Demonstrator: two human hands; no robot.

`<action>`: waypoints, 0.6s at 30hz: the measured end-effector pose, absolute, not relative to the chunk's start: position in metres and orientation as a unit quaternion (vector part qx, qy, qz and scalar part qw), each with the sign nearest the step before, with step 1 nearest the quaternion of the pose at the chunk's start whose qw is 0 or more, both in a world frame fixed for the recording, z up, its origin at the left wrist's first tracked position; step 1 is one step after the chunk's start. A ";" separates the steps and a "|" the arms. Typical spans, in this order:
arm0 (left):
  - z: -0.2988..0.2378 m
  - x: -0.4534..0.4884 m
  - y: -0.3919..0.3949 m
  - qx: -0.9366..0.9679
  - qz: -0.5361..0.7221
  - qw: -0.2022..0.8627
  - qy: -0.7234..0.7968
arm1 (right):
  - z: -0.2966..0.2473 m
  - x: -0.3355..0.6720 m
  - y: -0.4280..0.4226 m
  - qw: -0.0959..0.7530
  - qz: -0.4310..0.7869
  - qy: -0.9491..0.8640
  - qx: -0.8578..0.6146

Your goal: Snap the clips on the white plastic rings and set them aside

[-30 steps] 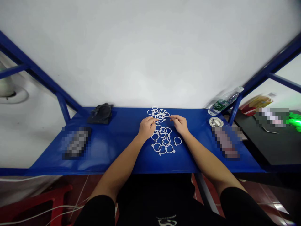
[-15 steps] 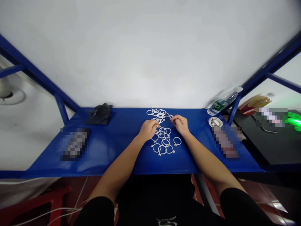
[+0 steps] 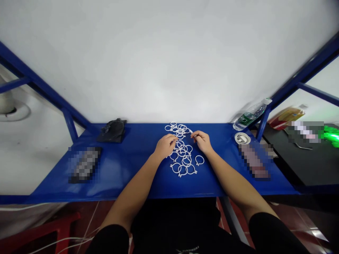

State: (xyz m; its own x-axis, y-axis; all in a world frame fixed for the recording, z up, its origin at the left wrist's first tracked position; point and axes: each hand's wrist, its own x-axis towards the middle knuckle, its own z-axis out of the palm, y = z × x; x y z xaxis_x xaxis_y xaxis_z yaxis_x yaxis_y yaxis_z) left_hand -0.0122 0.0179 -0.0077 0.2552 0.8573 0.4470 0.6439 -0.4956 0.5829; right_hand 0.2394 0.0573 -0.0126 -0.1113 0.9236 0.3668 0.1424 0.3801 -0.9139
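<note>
White plastic curtain rings [image 3: 186, 160] with small tabs lie in a loose, overlapping group on the blue tabletop [image 3: 143, 176]. Farther back is a second cluster of the same rings [image 3: 173, 124]. My left hand [image 3: 165, 146] is over the left side of the rings, thumb and fingers closed together; a bit of white shows under its edge, but what it grips is hidden. My right hand [image 3: 203, 141] pinches a white curtain ring [image 3: 191, 131] at the right of the far cluster. One single ring [image 3: 199, 160] lies apart, nearer me than my right hand.
At the back left sits a crumpled black plastic bag [image 3: 113, 129], with a blurred-out dark object [image 3: 86, 164] before it. On the right are a leaning water bottle [image 3: 251, 114], a coiled white cable [image 3: 242, 138] and a pixelated object [image 3: 253, 160]. Blue metal bars [image 3: 70, 125] frame both sides.
My left hand has shifted slightly left, and its fingertips have drawn back from the rings. My right hand stays at the far cluster, its ring tilted a little differently.
</note>
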 end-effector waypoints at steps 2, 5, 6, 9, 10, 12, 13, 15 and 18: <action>-0.008 -0.015 0.022 0.773 0.356 0.141 0.505 | -0.013 0.239 0.057 0.521 0.377 -0.643 -0.416; -0.012 -0.018 0.026 0.777 0.326 0.146 0.519 | -0.012 0.237 0.057 0.522 0.381 -0.639 -0.417; -0.013 -0.018 0.026 0.780 0.314 0.147 0.520 | -0.012 0.237 0.056 0.522 0.380 -0.639 -0.418; -0.015 -0.018 0.025 0.793 0.278 0.155 0.520 | -0.011 0.238 0.057 0.518 0.364 -0.652 -0.418; -0.015 -0.017 0.025 0.794 0.270 0.158 0.522 | -0.011 0.239 0.057 0.517 0.351 -0.661 -0.415; -0.014 -0.017 0.024 0.786 0.262 0.166 0.534 | -0.012 0.241 0.057 0.520 0.325 -0.678 -0.405; -0.013 -0.018 0.024 0.781 0.258 0.170 0.543 | -0.012 0.242 0.057 0.523 0.317 -0.684 -0.398; -0.012 -0.018 0.024 0.771 0.247 0.176 0.559 | -0.013 0.243 0.058 0.524 0.319 -0.687 -0.390; -0.012 -0.018 0.024 0.773 0.232 0.169 0.566 | -0.014 0.241 0.057 0.512 0.344 -0.686 -0.386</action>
State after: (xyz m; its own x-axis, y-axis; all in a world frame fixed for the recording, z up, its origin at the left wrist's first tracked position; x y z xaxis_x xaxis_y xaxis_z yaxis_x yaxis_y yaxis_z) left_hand -0.0184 0.0240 -0.0116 0.2521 0.9533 0.1665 0.7965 -0.3021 0.5238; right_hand 0.2408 0.0569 -0.0136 -0.1764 0.8822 0.4367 0.1775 0.4649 -0.8674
